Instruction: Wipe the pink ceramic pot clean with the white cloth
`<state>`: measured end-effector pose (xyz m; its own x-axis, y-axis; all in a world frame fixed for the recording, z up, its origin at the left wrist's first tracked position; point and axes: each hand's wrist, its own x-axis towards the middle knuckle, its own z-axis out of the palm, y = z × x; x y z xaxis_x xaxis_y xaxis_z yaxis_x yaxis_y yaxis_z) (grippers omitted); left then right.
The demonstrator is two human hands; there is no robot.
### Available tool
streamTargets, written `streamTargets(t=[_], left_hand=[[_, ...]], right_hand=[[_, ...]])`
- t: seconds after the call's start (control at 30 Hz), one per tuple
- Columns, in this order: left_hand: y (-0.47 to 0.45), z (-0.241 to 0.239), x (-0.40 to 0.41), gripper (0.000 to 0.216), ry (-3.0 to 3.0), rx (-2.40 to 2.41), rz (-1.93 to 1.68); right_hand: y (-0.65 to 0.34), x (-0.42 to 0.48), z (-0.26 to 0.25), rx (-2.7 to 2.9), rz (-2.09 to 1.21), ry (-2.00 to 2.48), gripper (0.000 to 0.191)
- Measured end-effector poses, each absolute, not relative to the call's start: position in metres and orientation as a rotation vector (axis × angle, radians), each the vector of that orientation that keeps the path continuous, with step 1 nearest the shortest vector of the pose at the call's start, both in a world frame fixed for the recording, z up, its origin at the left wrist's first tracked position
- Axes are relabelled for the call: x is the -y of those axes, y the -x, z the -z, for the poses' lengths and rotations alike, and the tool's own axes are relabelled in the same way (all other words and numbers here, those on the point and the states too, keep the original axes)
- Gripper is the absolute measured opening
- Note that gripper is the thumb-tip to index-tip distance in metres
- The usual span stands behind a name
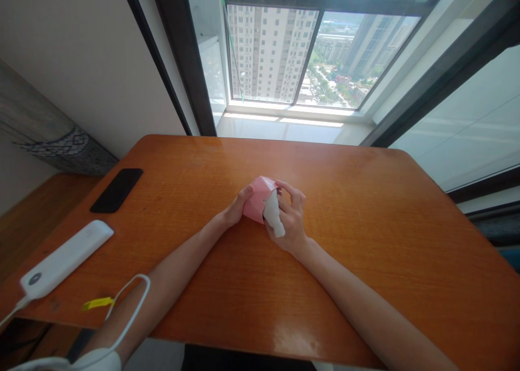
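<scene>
Above the middle of the table I hold a small pink packet (255,200), angular and folded-looking. White tissue (273,215) sticks out of its open right end and hangs down. My left hand (236,207) grips the packet's left side, thumb on top and the other fingers mostly hidden behind it. On the opposite side, my right hand (291,219) curls around the open end. Its index finger touches the upper edge, and the tissue lies in front of the palm. The right thumb is largely covered by the tissue and packet.
A black phone (116,190) lies at the table's left edge. Nearer me is a long white device (67,259) with a round button and cable. A white cord with a yellow tag (98,304) crosses by my left forearm. The brown wooden table (365,225) meets a window behind.
</scene>
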<state>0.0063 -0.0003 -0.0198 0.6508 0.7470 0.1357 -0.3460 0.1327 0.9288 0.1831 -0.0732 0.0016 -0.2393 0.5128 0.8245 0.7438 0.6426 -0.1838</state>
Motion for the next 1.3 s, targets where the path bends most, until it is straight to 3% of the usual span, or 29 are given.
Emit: streamTargets(t=[0.17,0.27,0.53,0.87,1.3], left_hand=[[-0.006,0.014,0.003,0.092,-1.085,-0.412,-0.817],[-0.006,0.013,0.002,0.091,-1.102,-0.436,-0.835],[-0.006,0.012,0.000,0.084,-1.290,-0.527,-0.958],[-0.005,0.000,0.004,0.094,-1.484,-0.692,-0.945],[-0.006,0.000,0.003,0.094,-1.512,-0.682,-0.964]], right_hand=[[-0.181,0.077,-0.004,1.865,0.360,1.062,0.014],[-0.182,0.075,-0.003,1.876,0.222,1.010,0.015],[-0.179,0.073,-0.003,1.585,-0.602,0.944,0.013],[-0.174,0.064,-0.006,0.491,-1.490,0.873,0.019],[-0.179,0.062,-0.014,0.432,-1.552,0.800,0.021]])
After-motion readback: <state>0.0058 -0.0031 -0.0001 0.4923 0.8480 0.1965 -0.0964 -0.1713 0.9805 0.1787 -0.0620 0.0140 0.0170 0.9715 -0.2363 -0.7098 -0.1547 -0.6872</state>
